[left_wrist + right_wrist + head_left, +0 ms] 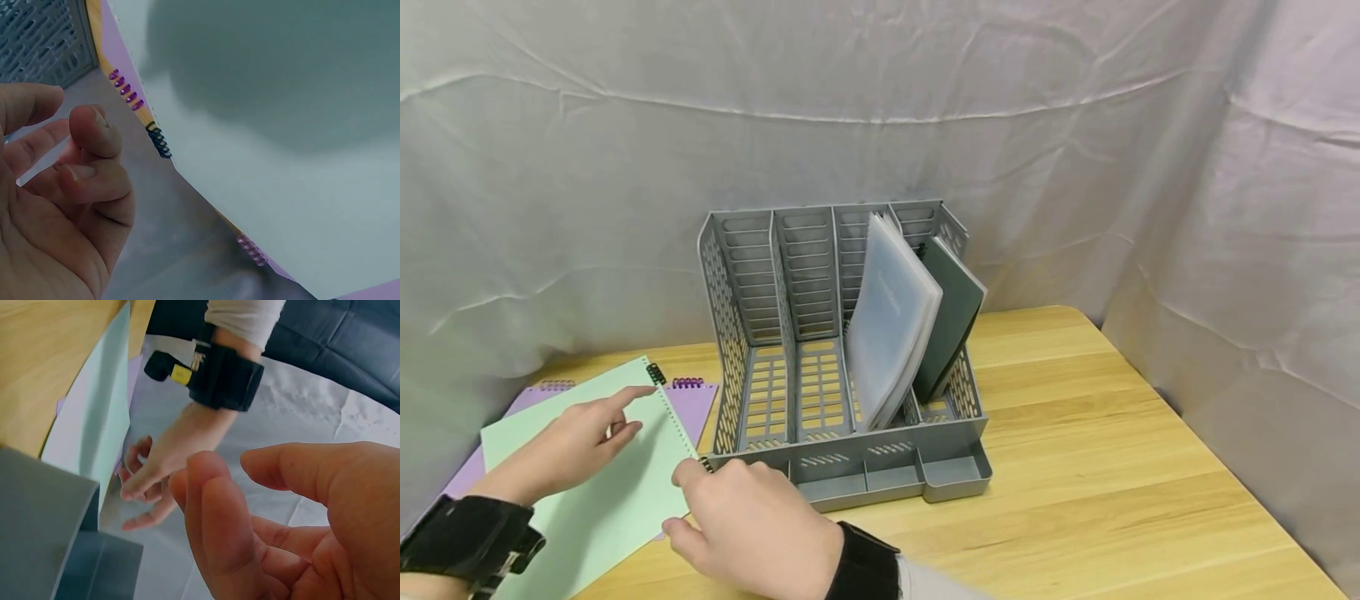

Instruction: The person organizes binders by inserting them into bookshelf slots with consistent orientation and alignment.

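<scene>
Green notebook (625,492) lay left of grey rack (850,446), over purple notebook (691,408) | left hand (583,437), left of rack, and right hand (760,525), at rack's near-left corner, held nothing, loosely parted | notebook looked light, bendy, smooth-covered; ringed spine (657,374) nearest rack seemed surest hold

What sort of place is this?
Maybe a little desk corner, screened off with hanging cloth: there's a wooden table, a gray rack holding folders and a green notebook.

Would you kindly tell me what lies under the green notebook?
Under the green notebook, a purple notebook shows its edges and coils; its middle is covered.
</scene>
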The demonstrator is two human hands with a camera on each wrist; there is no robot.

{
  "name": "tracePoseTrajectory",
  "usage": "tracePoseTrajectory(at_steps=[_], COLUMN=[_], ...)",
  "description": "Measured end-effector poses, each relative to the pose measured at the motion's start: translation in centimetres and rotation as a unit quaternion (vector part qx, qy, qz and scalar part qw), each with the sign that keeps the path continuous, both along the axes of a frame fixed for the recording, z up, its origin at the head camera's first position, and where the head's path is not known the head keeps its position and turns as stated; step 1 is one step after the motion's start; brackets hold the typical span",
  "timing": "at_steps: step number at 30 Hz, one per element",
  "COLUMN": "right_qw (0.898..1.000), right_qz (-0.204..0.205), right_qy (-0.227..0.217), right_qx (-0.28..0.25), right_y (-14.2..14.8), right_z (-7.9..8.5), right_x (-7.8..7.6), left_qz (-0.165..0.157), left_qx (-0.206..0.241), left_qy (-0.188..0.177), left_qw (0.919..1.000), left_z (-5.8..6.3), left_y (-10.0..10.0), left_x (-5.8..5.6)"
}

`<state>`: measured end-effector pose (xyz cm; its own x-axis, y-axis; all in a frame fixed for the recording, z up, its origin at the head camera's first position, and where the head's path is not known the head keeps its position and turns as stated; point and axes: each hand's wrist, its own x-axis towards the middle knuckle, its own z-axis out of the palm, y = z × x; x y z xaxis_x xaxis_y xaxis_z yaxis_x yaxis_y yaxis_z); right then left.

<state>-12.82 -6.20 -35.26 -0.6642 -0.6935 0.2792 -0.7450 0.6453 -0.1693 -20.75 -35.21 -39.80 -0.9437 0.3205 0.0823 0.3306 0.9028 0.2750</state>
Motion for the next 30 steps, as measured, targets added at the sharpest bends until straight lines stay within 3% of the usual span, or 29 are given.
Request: tracePoseTrajectory(at_steps=[12,23,30], right_qw=[0.998,0.996,0.993], right_qz=[-0.006,0.005,0.011], right_qy=[-0.034,-0.049,-0.064], right_qx=[0.052,0.077,0.101], right_y=[-2.2,-3.9,-5.0], right_z=[-1.6,-3.1,-4.1], right_x=[0.2,0.3,0.2], left_qz=[-0.008,0.003,0.021], left_qx=[-0.026,-0.033,-0.057], left_qy=[0.006,-0.008,-0.021], left_qw=[0.9996,0.9994,0.9979], left_z=[-0.2,-0.2,-0.5], left_y=[-1.5,-2.5,-4.2], left_x=[-0.9,-1.4,-1.6])
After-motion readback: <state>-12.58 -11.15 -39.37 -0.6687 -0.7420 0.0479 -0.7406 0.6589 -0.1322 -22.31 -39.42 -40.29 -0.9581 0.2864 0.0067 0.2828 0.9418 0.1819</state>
